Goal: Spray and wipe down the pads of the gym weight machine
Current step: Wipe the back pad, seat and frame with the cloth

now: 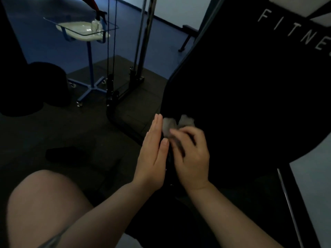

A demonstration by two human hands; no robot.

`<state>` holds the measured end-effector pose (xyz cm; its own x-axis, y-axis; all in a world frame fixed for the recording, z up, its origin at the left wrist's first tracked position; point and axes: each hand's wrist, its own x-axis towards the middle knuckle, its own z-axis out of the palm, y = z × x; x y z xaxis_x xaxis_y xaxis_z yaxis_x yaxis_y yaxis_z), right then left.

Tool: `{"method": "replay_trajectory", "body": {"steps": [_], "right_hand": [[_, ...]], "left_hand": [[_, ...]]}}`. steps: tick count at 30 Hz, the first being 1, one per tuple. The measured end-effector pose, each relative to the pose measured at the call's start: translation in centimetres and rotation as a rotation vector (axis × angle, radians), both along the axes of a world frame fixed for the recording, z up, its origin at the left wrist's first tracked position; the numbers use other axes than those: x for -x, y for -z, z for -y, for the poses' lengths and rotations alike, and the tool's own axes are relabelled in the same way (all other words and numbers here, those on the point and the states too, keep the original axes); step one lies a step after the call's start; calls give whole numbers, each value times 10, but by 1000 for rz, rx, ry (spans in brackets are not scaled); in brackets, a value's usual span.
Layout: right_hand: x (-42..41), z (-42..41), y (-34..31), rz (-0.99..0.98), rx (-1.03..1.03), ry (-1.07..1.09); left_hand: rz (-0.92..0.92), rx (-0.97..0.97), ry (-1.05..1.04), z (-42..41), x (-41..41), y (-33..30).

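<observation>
Pad wipe in progress, lower edge of back pad

Right hand (192,158): fingers curled, grasping a grey cloth (170,126) bunched against the black pad (241,86), just beyond the fingertips. Left hand (154,154): fingers straight and together, released, flat against the pad's left edge, touching the cloth. Well beyond the fingers, upper left, a spray bottle (95,24) stands on a glass-topped blue rolling stand (91,58)
</observation>
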<state>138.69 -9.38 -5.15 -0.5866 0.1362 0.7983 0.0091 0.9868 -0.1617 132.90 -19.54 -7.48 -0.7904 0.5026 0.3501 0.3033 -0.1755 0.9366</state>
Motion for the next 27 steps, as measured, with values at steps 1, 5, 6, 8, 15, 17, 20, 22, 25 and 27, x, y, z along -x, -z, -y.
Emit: {"method": "replay_trajectory", "body": {"steps": [1,5,6,8,15,17,20,22,25,27], "right_hand": [[0,-1,-10,-68,14,23],[-12,-13,-3,18,-13,156],[-21,-13,13,84,31,163],[-43,-11,43,153,198,175],[-74,-28,-14,-461,483,295],[-77,-39,-2,-412,434,357],[-89,-33,57,-149,489,422],[-95,-22,71,-119,630,420],[-92,-19,33,-305,564,375],[-80,-30,6,-423,445,372]], "left_hand": [[-33,11,-12,-1,-3,-2],[-100,36,1,-5,-12,-13],[-91,30,17,-5,-13,-14],[-96,38,36,-3,-13,-12],[-260,174,34,-17,-40,-9],[-350,217,33,-25,-47,-11],[-454,254,55,-33,-47,-15],[-471,280,66,-33,-45,-14],[-478,318,58,-32,-46,-9],[-486,330,32,-36,-48,-8]]}}
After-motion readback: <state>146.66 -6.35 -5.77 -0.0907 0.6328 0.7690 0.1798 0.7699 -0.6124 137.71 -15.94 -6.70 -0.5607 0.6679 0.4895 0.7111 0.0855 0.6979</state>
